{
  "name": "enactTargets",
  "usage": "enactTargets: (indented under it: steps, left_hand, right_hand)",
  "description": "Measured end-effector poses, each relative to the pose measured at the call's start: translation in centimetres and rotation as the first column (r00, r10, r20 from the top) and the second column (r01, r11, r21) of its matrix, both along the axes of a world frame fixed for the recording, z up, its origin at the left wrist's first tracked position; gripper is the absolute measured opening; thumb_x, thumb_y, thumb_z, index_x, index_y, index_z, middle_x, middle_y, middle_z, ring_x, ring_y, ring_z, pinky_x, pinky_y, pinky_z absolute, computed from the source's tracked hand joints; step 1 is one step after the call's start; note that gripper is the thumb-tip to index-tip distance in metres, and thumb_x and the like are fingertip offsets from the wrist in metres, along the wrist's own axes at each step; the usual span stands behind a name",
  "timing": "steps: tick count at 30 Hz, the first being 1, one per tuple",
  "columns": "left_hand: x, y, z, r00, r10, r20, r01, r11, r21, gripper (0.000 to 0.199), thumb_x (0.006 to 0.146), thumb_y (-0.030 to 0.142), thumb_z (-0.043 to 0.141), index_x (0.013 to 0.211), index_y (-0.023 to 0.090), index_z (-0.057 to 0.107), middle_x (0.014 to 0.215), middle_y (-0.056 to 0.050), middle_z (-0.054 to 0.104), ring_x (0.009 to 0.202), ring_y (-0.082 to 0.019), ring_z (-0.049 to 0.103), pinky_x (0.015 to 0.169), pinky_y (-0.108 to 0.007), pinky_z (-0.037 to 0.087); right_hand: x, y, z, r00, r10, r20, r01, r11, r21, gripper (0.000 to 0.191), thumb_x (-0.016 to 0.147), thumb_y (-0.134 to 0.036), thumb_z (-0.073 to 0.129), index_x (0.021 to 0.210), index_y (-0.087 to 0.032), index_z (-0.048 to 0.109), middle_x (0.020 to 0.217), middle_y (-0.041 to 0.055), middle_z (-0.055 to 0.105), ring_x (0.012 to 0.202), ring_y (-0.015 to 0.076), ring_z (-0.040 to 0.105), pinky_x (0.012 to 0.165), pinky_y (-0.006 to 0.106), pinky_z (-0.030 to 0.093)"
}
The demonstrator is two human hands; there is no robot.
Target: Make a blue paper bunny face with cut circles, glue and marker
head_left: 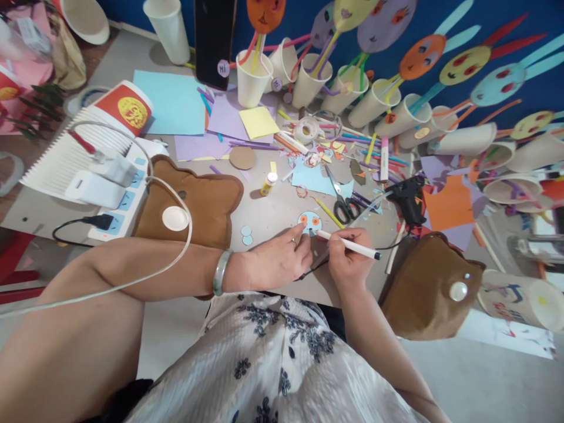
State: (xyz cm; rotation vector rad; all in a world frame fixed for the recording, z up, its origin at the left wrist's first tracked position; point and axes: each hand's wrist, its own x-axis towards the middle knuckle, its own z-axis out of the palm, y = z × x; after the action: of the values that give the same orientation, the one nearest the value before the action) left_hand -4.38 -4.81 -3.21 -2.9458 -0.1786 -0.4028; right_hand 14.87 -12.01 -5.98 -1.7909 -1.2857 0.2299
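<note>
A small light-blue paper disc (pixel 315 220) with orange eyes lies on the grey table near its front edge. My left hand (pixel 282 258) rests beside it with the fingers extended, the fingertips on its lower left rim. In my right hand (pixel 351 258) is a white marker (pixel 356 247) with a black end; its tip meets the disc's lower right part. Left of my hands lie two small blue paper circles (pixel 247 235). Black-handled scissors (pixel 343 202) and a yellow-green stick (pixel 328 211) are just beyond the disc.
A brown cushion (pixel 189 200) and a power strip (pixel 123 194) with a white cable are at left; a second brown cushion (pixel 434 288) and a black glue gun (pixel 408 200) are at right. Paper cups (pixel 311 82) holding paper faces line the back, behind scattered scraps.
</note>
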Motion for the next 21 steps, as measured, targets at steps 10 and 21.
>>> enactTargets:
  steps: [10, 21]
  left_hand:
    - [-0.07, 0.01, 0.15, 1.0, -0.001, 0.006, 0.001, 1.0, -0.019, 0.033, 0.097, 0.01, 0.047, 0.12, 0.009, 0.071, 0.113, -0.013, 0.075, 0.11, -0.027, 0.07, 0.121, -0.054, 0.035]
    - [-0.12, -0.08, 0.03, 1.0, 0.003, -0.03, -0.004, 0.999, -0.037, 0.038, 0.097, 0.008, 0.044, 0.124, 0.013, 0.07, 0.121, -0.013, 0.074, 0.116, -0.028, 0.068, 0.125, -0.054, 0.034]
  right_hand:
    - [0.09, -0.13, -0.06, 1.0, -0.006, 0.0, 0.006, 0.999, -0.054, 0.016, 0.09, -0.037, 0.063, 0.083, -0.023, 0.061, 0.069, 0.0012, 0.067, 0.059, 0.0196, 0.065, 0.057, 0.035, 0.051]
    - [-0.36, 0.26, 0.84, 0.999, -0.006, 0.043, 0.005, 1.0, 0.015, 0.015, 0.087, -0.033, 0.061, 0.076, -0.023, 0.059, 0.065, -0.0008, 0.062, 0.056, 0.0165, 0.056, 0.054, 0.032, 0.047]
